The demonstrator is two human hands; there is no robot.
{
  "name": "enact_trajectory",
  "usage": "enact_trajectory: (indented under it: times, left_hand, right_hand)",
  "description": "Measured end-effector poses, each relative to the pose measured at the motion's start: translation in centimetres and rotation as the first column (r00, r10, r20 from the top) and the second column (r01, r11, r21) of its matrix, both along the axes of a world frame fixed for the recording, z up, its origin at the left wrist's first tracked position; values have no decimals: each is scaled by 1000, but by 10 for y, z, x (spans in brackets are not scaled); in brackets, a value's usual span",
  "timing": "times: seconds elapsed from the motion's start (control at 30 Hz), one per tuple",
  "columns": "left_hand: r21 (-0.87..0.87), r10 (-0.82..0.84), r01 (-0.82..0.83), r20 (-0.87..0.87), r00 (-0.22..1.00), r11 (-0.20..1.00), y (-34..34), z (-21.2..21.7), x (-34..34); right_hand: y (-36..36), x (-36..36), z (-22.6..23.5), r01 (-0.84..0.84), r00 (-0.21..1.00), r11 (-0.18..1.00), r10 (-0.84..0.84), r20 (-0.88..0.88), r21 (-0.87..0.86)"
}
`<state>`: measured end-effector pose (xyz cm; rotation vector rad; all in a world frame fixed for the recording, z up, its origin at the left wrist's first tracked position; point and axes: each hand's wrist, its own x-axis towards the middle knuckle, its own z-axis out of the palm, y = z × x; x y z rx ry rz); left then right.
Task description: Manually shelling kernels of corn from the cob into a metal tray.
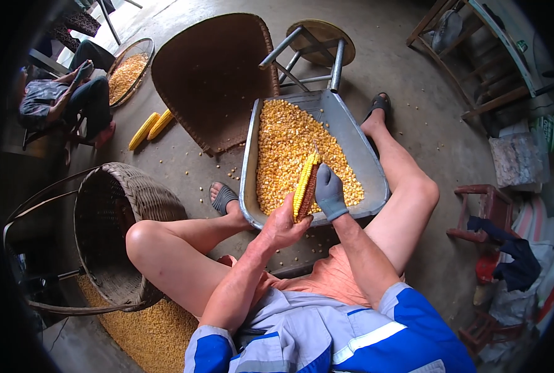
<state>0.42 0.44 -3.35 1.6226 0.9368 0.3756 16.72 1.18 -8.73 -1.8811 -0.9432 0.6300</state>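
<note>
My bare left hand point(282, 225) is closed around the lower end of a corn cob point(304, 188), which tilts up and away from me. Yellow kernels cover the cob's left side, while its right side is stripped to the reddish core. Against that bare side is my right hand point(331, 194), in a grey glove, with its fingers curled closed; what they may hold is hidden. A thin pointed thing shows just beyond the cob's tip, too small to name. Below both hands, a grey metal tub point(371, 163) between my legs holds a wide heap of loose corn kernels point(284, 140).
A woven basket point(137, 196) lies tipped at left beside a kernel pile point(143, 332). Beyond the tub are a brown woven scoop point(211, 74) and a round stool point(336, 40). Two cobs point(143, 130) lie near a seated person point(59, 102). A small red stool point(485, 208) stands right.
</note>
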Motion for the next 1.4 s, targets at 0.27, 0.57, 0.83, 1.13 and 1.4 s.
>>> enact_trajectory:
  times: [0.27, 0.57, 0.83, 1.13, 1.4]
  left_hand:
    - [154, 11, 11, -146, 989, 988, -1, 4, 1]
    - [60, 10, -9, -25, 1000, 998, 5, 3, -5]
    - [288, 79, -33, -150, 985, 957, -2, 0, 0]
    - [131, -5, 18, -101, 995, 991, 1, 8, -1]
    - [199, 104, -77, -126, 987, 977, 0, 5, 1]
  right_hand:
    - [6, 5, 6, -78, 953, 995, 59, -299, -53]
    - [-1, 5, 14, -137, 908, 978, 188, -374, 157]
    - [4, 7, 13, -150, 915, 988, 151, -375, 32]
    - [1, 1, 6, -44, 996, 997, 39, 81, 65]
    - [3, 3, -2, -77, 905, 983, 139, -402, 165]
